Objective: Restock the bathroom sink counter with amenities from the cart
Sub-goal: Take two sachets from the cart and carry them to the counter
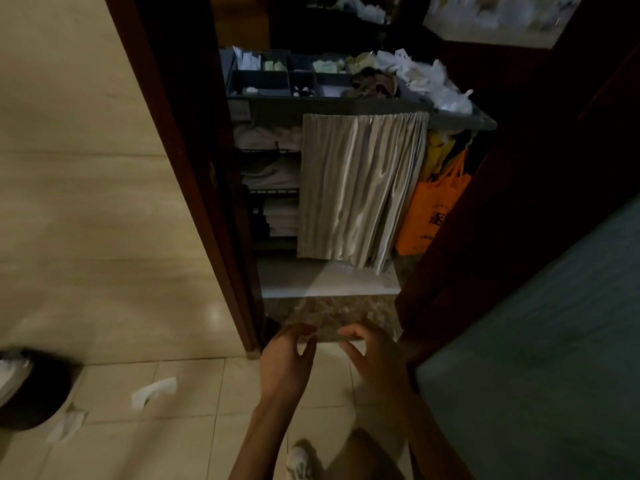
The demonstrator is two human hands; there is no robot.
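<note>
Spanning doorway [188,174] sideways, cart [329,106], left hand [286,363], right hand [379,363] empty

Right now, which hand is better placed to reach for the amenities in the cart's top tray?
Probably the left hand: both hands are empty, but the tray compartments sit straight ahead of it, while the right hand is nearer the door.

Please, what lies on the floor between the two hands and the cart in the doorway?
In the head view, only a speckled stone threshold lies between the left hand, the right hand and the cart. Nothing stands on it.
</note>
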